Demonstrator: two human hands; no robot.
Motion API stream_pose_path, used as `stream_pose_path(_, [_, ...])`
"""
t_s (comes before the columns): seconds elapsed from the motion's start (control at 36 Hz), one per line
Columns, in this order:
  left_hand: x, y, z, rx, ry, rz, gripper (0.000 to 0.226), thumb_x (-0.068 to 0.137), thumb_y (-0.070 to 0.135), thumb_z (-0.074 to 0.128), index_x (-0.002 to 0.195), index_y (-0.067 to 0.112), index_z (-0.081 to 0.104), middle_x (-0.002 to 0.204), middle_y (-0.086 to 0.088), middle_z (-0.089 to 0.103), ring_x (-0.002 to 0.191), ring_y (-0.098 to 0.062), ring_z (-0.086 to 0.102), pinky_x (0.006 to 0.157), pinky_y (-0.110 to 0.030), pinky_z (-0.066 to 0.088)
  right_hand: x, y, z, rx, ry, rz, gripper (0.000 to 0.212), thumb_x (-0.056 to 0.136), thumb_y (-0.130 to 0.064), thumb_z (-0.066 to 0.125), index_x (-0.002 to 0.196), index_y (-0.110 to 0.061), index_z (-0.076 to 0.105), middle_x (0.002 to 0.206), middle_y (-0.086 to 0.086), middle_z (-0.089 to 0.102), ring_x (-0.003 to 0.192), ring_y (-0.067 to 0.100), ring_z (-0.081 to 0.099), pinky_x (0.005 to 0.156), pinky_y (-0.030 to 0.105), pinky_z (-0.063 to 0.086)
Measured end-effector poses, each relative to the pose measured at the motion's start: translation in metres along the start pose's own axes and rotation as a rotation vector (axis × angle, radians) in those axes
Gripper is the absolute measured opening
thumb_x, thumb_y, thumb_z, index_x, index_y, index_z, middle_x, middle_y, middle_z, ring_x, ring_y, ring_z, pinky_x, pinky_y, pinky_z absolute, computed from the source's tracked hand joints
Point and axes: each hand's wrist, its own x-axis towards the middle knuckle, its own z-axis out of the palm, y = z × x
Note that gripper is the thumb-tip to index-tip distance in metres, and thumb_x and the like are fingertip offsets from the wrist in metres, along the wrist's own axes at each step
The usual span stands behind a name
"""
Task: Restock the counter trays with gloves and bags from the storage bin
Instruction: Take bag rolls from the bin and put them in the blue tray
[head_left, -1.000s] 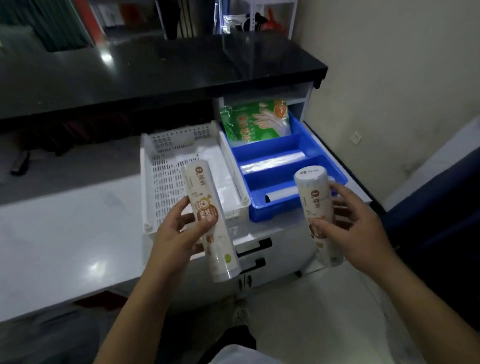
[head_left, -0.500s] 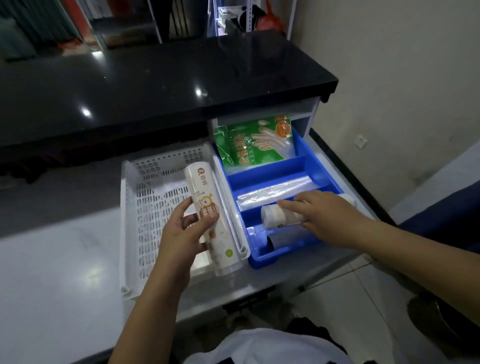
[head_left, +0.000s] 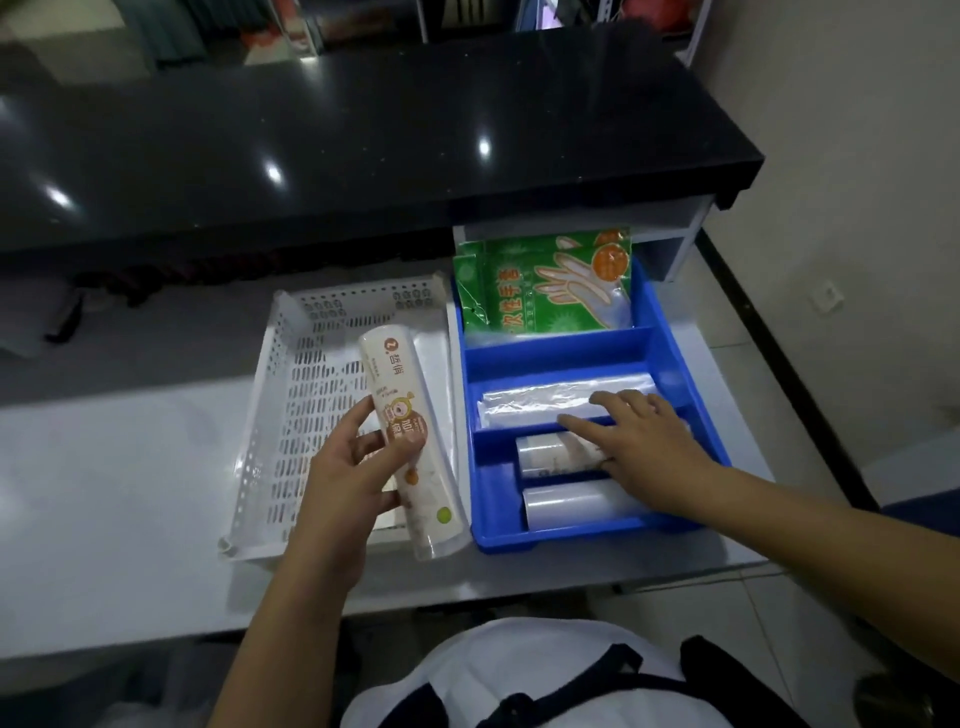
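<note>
Right hand lies flat on a bag roll in the blue tray; left hand grips another roll, probably next in.

White perforated plastic tray left of, touching, blue divided plastic bin. Green glove packets in rear compartment; clear bag rolls in front compartment.
</note>
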Motion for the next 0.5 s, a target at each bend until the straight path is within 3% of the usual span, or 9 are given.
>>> stream_pose_path(0.08, [0.000,-0.001,0.008,0.036,-0.012,-0.003,0.051,0.071,0.032,0.078,0.114,0.054,0.060,0.105,0.005,0.075,0.094,-0.014,0.074,0.060,-0.029,0.060,-0.003,0.006,0.001,0.053,-0.016,0.009,0.066,0.099,-0.039,0.050,0.154,-0.042,0.013,0.160,0.004,0.027,0.143,0.028,0.026,0.116,0.046,0.022])
stream_pose_path(0.17, [0.001,0.002,0.017,0.109,-0.049,0.006,0.051,0.069,0.036,0.079,0.110,0.060,0.062,0.105,0.008,0.074,0.097,-0.014,0.073,0.069,-0.036,0.060,-0.010,0.006,0.000,0.113,0.028,0.042,0.064,0.097,-0.036,0.053,0.154,-0.038,0.022,0.158,0.004,0.031,0.144,0.028,0.025,0.117,0.046,0.019])
stream_pose_path(0.22, [0.004,0.007,0.025,0.182,-0.092,0.031,0.054,0.070,0.037,0.080,0.114,0.062,0.060,0.104,0.014,0.073,0.097,-0.011,0.072,0.069,-0.033,0.060,-0.017,0.004,-0.001,0.168,0.067,0.098,0.065,0.096,-0.035,0.055,0.154,-0.036,0.025,0.158,0.003,0.032,0.145,0.028,0.023,0.117,0.046,0.016])
stream_pose_path(0.39, [0.017,0.033,0.059,0.517,-0.367,0.138,0.064,0.076,0.035,0.081,0.124,0.067,0.051,0.110,0.026,0.066,0.098,0.002,0.067,0.076,-0.032,0.055,-0.068,-0.013,0.000,0.512,0.352,0.372,0.063,0.087,-0.048,0.059,0.146,-0.032,0.044,0.154,0.004,0.041,0.146,0.029,0.026,0.115,0.052,0.025])
stream_pose_path(0.5, [0.024,0.035,0.101,0.821,-0.580,0.269,0.070,0.079,0.027,0.078,0.128,0.066,0.047,0.115,0.028,0.061,0.097,0.003,0.062,0.083,-0.029,0.054,-0.115,-0.023,0.018,0.637,0.383,0.553,0.064,0.088,-0.054,0.050,0.149,-0.037,0.036,0.159,-0.003,0.031,0.149,0.023,0.017,0.118,0.053,0.019])
